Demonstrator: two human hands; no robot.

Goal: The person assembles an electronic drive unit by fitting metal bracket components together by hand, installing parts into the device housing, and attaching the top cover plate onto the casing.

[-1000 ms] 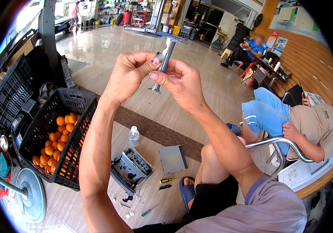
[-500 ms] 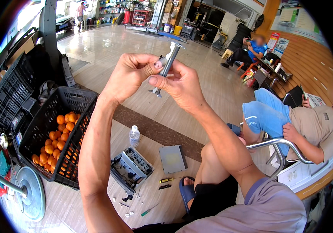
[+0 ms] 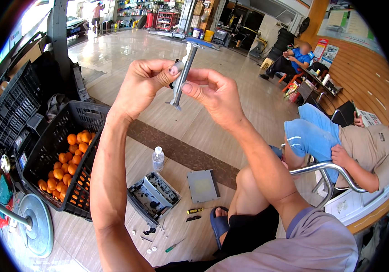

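Raised over the floor, a narrow grey metal bracket with a long dark bar is held nearly upright between my hands. My left hand pinches its left side between thumb and fingers, near a small dark piece at the thumb tip. On the other side, my right hand has its thumb against the bar, its curled fingers partly behind. Below, an opened grey device housing with dark parts inside lies on the floor. A flat grey metal cover lies to its right.
A yellow-handled screwdriver, a green-handled screwdriver and small loose parts lie nearby. A clear bottle stands behind the housing. Left is a black crate of oranges. A seated person is close on the right.
Both hands have shifted slightly, the left one to the left. The bracket has turned, showing more of its length, and my right thumb sits farther from the left one.
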